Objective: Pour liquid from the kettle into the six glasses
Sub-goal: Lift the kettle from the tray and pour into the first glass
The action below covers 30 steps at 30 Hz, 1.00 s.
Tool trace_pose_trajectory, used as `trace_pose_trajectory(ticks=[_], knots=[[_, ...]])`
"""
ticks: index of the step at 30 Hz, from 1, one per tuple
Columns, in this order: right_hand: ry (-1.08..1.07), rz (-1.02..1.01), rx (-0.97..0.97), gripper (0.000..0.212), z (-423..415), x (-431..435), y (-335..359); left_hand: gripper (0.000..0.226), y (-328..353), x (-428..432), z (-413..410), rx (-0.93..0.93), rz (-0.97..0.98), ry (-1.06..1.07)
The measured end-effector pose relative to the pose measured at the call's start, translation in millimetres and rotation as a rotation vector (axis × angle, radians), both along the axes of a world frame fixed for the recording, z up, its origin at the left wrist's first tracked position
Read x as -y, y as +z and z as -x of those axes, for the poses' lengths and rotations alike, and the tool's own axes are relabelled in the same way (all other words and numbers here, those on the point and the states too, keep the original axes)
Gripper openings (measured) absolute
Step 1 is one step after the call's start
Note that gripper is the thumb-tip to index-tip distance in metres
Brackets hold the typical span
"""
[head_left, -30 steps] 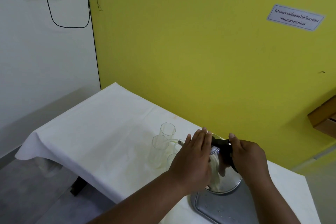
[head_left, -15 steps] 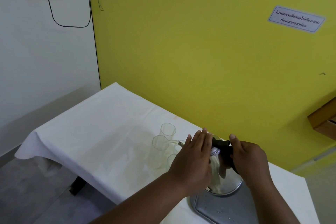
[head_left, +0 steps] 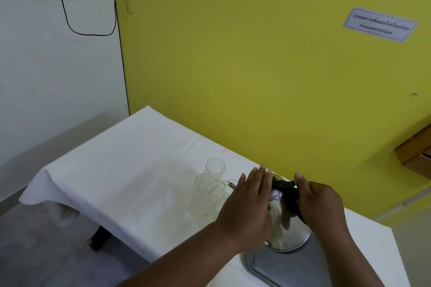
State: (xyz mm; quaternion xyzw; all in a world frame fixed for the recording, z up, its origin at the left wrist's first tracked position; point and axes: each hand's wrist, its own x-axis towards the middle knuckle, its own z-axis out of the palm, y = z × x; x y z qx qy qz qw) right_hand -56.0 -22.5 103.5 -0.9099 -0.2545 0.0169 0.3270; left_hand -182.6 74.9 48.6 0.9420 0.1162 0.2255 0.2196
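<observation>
Gripping the black handle [head_left: 285, 186] of the kettle [head_left: 288, 223], the right hand [head_left: 319, 205] has its fingers [head_left: 300, 180] clamped round the grip, thumb up at the far end. The left hand [head_left: 247, 202] lies flat against the kettle's near side, fingers together and straight, pressed to the metal rather than curled on anything.

The steel kettle is tipped to the left, its base lifted over a metal tray [head_left: 286, 270] at the counter's right end. Its spout [head_left: 231, 184] reaches over the glasses, and a thin pale stream runs from it into the nearer left glass [head_left: 205, 183].

Set against the frames half a second and a second ago, almost nothing differs: both hands keep the same hold, the kettle holds the same tilt, and the stream falls into the same glass. No glass has shifted.

Counting: one kettle, one tray, two hands. Four clear glasses can be made out: the one being filled, one [head_left: 215, 166] just behind it, one [head_left: 231, 184] under the spout, one [head_left: 220, 204] beside the left hand's knuckles. Any others are hidden by the hand.

All stand close together on the counter [head_left: 121, 170], draped in a white cloth against a yellow wall [head_left: 233, 65].
</observation>
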Motion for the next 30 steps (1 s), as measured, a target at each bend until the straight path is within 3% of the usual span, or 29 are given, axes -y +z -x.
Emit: trace_pose_trajectory(ticks=[16,25,30], knots=[[-0.037,-0.044,-0.085,0.061,-0.4,-2.7,-19.8,0.075,-4.9,-3.2,2.1,-0.023,-0.016,-0.014],[-0.128,-0.183,-0.246,0.051,7.0,-8.0,-53.5,0.074,-14.0,-8.8,-3.7,-0.043,-0.053,-0.018],[-0.204,-0.332,-0.322,0.055,5.1,-15.5,-54.8,0.066,-6.9,-16.6,-13.8,0.038,-0.083,0.015]])
